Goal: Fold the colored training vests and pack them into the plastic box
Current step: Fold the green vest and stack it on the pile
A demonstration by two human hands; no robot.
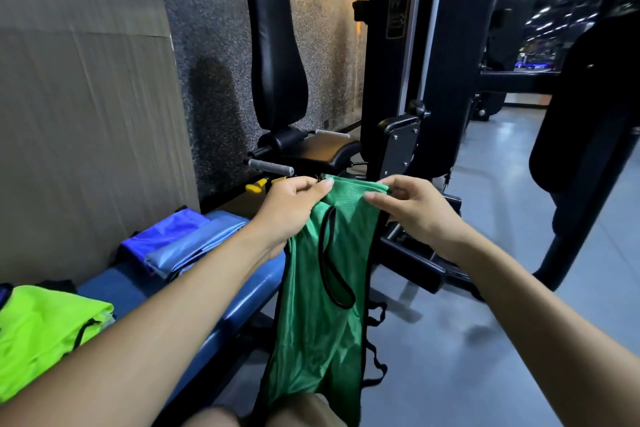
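A green training vest [322, 329] with black trim hangs in front of me, reaching down to my knees. My left hand [291, 208] pinches its top edge on the left. My right hand [419, 208] pinches the top edge on the right. On the blue padded bench [194, 302] to my left lie a folded dark blue vest [156, 236] and a light blue vest [194, 246] side by side. A neon yellow-green vest [45, 333] lies nearer me at the left edge. No plastic box is in view.
A black gym machine with seat and backrest [277, 55] stands straight ahead, its frame [415, 246] just behind the green vest. A cardboard panel [83, 114] leans against the wall at left. Grey floor [502, 322] lies to the right, with a dark padded machine [588, 135] beyond.
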